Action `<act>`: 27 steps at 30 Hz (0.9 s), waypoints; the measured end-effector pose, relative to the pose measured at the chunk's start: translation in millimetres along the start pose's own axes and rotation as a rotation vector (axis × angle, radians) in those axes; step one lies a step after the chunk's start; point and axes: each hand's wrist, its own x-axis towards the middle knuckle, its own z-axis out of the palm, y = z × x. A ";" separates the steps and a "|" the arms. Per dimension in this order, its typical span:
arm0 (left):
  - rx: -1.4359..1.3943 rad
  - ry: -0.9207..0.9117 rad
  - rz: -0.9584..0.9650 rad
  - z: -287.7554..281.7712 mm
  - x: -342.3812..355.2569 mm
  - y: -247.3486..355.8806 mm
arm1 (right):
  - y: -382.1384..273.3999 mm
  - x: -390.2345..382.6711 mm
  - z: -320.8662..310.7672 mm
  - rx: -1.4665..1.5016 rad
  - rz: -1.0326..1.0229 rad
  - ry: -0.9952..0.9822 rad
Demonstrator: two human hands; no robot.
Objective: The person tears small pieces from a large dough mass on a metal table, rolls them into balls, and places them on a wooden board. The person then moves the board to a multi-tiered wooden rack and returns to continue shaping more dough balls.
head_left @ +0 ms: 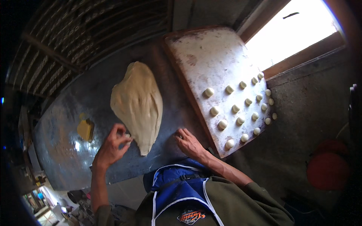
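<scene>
A long, pale slab of dough (137, 101) lies on the dark worktop (169, 90), tapering to a narrow end near me. Beside that end, my left hand (111, 146) pinches a small lump of dough (129, 138) between thumb and fingers. My right hand (189, 143) rests low over the worktop, right of the slab, with its fingers curled in. Whatever may be under those fingers is hidden. Rows of small round dough balls (236, 108) sit on a pale, worn tray (211, 52) at the right.
A yellow block (85, 130), perhaps fat, lies on the worktop left of my left hand. The tray's brown edge runs close to my right forearm. A bright opening (294, 34) is at the far right, slatted racks (56, 49) at the far left. Something round and red (328, 169) stands at lower right.
</scene>
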 end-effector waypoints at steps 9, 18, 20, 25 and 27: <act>-0.254 0.307 0.391 60.8 332.2 72.6 | 18.1 105.8 -193.5 0.145 -0.055 0.884; -0.048 0.380 0.303 61.8 274.1 48.8 | 76.5 94.7 -147.9 0.007 0.437 0.682; -0.147 0.483 0.077 43.2 178.4 16.5 | 50.8 80.3 -145.2 0.031 0.310 0.796; -0.156 0.510 -0.471 81.8 -17.1 -44.2 | 17.0 20.3 -117.1 0.344 0.363 0.695; -0.202 0.484 -0.547 113.5 -65.0 -25.5 | -11.4 8.1 -106.0 0.384 0.415 0.494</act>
